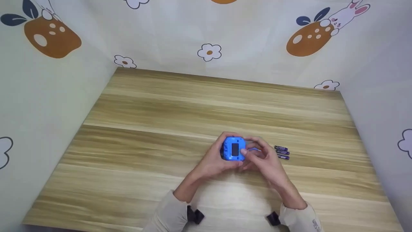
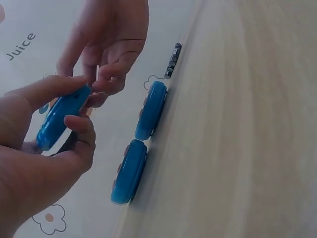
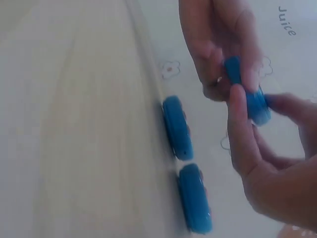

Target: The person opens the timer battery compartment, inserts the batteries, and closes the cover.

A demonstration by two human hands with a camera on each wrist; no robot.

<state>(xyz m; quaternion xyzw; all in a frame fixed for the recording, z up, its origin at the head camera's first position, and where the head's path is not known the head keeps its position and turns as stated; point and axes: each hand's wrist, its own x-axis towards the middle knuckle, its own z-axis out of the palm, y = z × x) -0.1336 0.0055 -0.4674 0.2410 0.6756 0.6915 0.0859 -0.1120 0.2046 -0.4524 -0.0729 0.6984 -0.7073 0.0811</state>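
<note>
A small blue plastic device (image 1: 235, 149) with rounded corners and a dark rectangle on its upward face is held between both hands. My left hand (image 1: 215, 158) grips it from the left, fingers over the top edge and thumb along the bottom. On its right edge my right hand (image 1: 267, 161) pinches, the thumb on the face. In the left wrist view the device (image 2: 64, 116) is tilted above the table. Beneath the hands, two blue devices (image 2: 151, 110) with orange parts rest on the table, mostly hidden in the head view.
Several dark purple batteries (image 1: 282, 152) lie side by side just right of my right hand. The wood-patterned table (image 1: 161, 106) meets patterned cloth walls (image 1: 173, 35) at the back and sides.
</note>
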